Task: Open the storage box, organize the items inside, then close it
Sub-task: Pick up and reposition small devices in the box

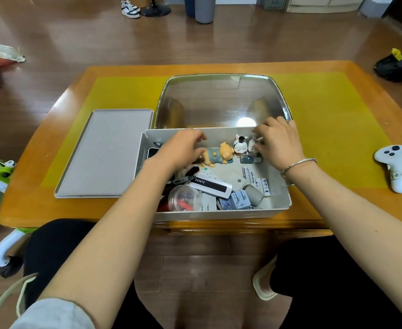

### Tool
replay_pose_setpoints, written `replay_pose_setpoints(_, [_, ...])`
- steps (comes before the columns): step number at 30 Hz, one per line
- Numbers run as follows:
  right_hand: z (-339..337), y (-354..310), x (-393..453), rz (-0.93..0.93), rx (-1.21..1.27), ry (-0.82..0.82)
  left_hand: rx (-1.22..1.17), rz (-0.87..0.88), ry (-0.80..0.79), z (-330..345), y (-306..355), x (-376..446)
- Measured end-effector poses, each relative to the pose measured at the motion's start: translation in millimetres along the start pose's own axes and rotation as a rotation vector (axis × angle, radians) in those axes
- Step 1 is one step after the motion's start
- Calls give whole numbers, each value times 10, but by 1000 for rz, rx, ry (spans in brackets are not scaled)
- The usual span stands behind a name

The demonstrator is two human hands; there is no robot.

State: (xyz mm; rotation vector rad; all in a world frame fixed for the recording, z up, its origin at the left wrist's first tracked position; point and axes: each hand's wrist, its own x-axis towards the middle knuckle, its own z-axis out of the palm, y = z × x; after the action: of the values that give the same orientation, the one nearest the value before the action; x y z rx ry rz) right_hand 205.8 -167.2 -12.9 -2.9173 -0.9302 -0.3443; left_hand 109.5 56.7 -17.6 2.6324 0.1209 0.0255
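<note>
The grey storage box (219, 213) stands open at the table's near edge, its clear lid (221, 100) tilted up behind it. Both my hands are inside at the far end. My left hand (181, 149) hovers over the box's left half with fingers loosely spread, its thumb close to a lying doll with an orange head (222, 154); it holds nothing I can see. My right hand (279, 144) curls its fingers round a small white figure (252, 144) next to a white rabbit figure (240, 144). Pens, a white BENTE case (210, 185), battery packs and a clear round tub (183, 199) fill the near part.
A flat grey tray (105, 153) lies on the yellow mat (333, 129) left of the box. A white game controller (396, 166) rests near the table's right edge. Past the wooden table are the floor, shoes and a fan base. My knees are under the near edge.
</note>
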Motion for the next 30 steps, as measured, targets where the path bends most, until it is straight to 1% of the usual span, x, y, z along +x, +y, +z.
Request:
replay_pose_setpoints(2, [-40, -72, -45, -14, 41, 22, -40, -27, 76, -76, -43, -139])
replay_pose_setpoints(4, [-77, -176, -78, -41, 90, 2, -37, -60, 159, -148, -112, -298])
replay_pose_setpoints(6, [-100, -297, -106, -82, 146, -49, 14, -101, 240, -198, -203, -448])
replay_pose_setpoints(9, [-92, -507, -139, -135, 242, -163, 83, -211, 327, -220, -329, -666])
replay_pose_setpoints(13, [-11, -748, -174, -141, 418, -361, -24, -314, 387, -130, -428, -928])
replay_pose_setpoints(15, [40, -858, -174, -124, 487, -418, -101, -345, 379, -56, -468, -1018])
replay_pose_setpoints(17, [95, -953, -159, -121, 502, -458, -156, -361, 341, 33, -489, -1065])
replay_pose_setpoints(19, [137, -1045, -128, -129, 501, -462, -197, -379, 320, 99, -502, -1075])
replay_pose_setpoints(22, [151, -1240, -26, -141, 550, -407, -227, -430, 346, 103, -514, -1069])
replay_pose_setpoints(24, [144, -1397, 86, -175, 557, -368, -217, -445, 398, 114, -499, -1074])
replay_pose_setpoints(26, [140, -1593, 237, -214, 560, -351, -171, -478, 482, 134, -494, -1098])
replay_pose_setpoints(28, [165, -1788, 379, -248, 506, -361, -141, -520, 531, 157, -493, -1122])
replay_pose_setpoints(30, [214, -1955, 479, -281, 394, -395, -131, -545, 546, 167, -496, -1132])
